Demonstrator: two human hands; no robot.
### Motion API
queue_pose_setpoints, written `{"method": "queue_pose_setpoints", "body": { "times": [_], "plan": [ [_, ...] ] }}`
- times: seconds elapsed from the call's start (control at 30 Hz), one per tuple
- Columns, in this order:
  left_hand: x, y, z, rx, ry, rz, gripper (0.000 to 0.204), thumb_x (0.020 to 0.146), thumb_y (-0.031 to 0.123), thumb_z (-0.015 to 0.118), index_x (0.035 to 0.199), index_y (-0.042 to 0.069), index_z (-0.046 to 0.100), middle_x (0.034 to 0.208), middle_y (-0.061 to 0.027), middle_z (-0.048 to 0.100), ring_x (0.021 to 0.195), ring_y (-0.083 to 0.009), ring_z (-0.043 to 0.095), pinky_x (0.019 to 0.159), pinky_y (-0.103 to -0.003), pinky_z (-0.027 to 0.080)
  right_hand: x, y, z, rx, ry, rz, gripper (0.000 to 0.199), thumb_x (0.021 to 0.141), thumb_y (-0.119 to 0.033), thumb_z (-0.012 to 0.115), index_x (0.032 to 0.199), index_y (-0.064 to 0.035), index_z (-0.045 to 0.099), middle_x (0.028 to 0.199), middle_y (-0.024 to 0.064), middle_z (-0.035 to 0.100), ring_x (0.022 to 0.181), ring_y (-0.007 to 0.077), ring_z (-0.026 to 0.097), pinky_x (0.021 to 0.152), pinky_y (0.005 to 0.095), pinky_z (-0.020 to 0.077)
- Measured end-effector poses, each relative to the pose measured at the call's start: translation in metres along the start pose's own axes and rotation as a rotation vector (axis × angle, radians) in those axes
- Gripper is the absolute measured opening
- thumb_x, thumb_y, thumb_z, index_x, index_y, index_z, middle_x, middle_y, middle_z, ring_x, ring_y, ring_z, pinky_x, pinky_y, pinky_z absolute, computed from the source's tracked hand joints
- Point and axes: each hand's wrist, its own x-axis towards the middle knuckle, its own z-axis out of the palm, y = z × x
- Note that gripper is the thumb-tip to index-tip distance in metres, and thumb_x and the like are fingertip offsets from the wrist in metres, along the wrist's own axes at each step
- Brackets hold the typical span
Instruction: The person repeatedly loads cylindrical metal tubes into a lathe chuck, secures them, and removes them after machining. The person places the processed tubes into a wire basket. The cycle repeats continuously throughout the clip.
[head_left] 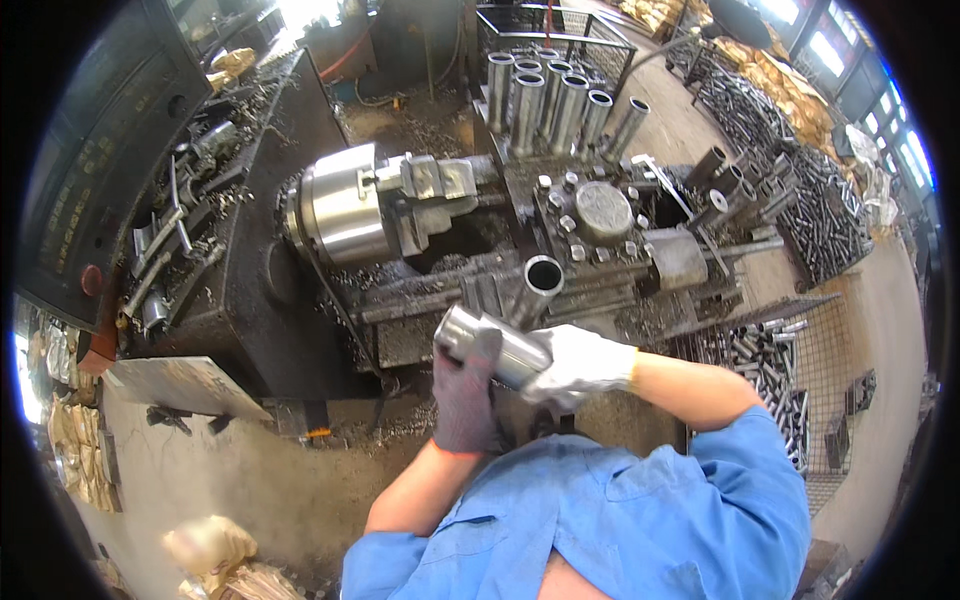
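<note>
A shiny metal tube (508,352) is held aslant in front of my body, its left end higher than its right. My left hand (467,405), in a dark grey glove, is wrapped round the left end. My right hand (588,363), in a white glove, grips the other end. Just beyond them another metal tube (530,295) stands on the lathe, open end up. Farther off to the left is the lathe's chuck (345,205), with its jaws (435,185) pointing right. The round-topped tool post (603,210) stands right of the jaws.
Several tubes (527,112) stand upright behind the tool post. Darker tubes (735,180) lean at its right. A wire basket of metal pieces (770,370) is by my right elbow, and a larger heap (800,190) lies beyond. Loose tools (175,225) rest on the headstock at left.
</note>
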Motion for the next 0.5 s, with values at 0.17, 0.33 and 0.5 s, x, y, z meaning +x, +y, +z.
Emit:
{"method": "queue_pose_setpoints", "body": {
  "times": [0.17, 0.33, 0.5],
  "plan": [
    [0.02, -0.052, -0.039, -0.16, 0.149, -0.229, 0.044, 0.096, 0.015, 0.08, 0.134, 0.003, 0.06, 0.123, -0.0119, 0.068, 0.114, -0.0271, 0.067, 0.106, -0.046, 0.055, 0.056, 0.108, 0.019, -0.116, 0.047, 0.056, 0.064, 0.078, -0.056, 0.087, 0.102, 0.0023, 0.076, 0.089, 0.012, 0.075, 0.077, 0.0181, 0.068, 0.073, 0.034, 0.0548],
    [0.002, -0.071, -0.056, -0.5, 0.087, -0.285, 0.039, 0.103, 0.029, 0.067, 0.134, 0.005, 0.062, 0.13, -0.0142, 0.069, 0.123, -0.0339, 0.065, 0.114, -0.052, 0.048, 0.074, 0.151, 0.018, 0.093, -0.083, -0.108, 0.062, 0.08, -0.029, 0.093, 0.126, 0.0039, 0.069, 0.1, 0.0059, 0.074, 0.086, 0.0154, 0.067, 0.081, 0.036, 0.0572],
    [-0.015, -0.049, -0.063, -0.343, 0.085, -0.418, 0.046, 0.104, 0.04, 0.064, 0.134, 0.006, 0.062, 0.113, -0.0221, 0.073, 0.109, -0.0381, 0.073, 0.098, -0.054, 0.06, 0.022, 0.117, 0.001, 0.041, -0.024, -0.315, 0.067, 0.073, -0.027, 0.092, 0.129, -0.0001, 0.066, 0.109, 0.0108, 0.075, 0.102, 0.0189, 0.071, 0.097, 0.0367, 0.0586]
  ]
}}
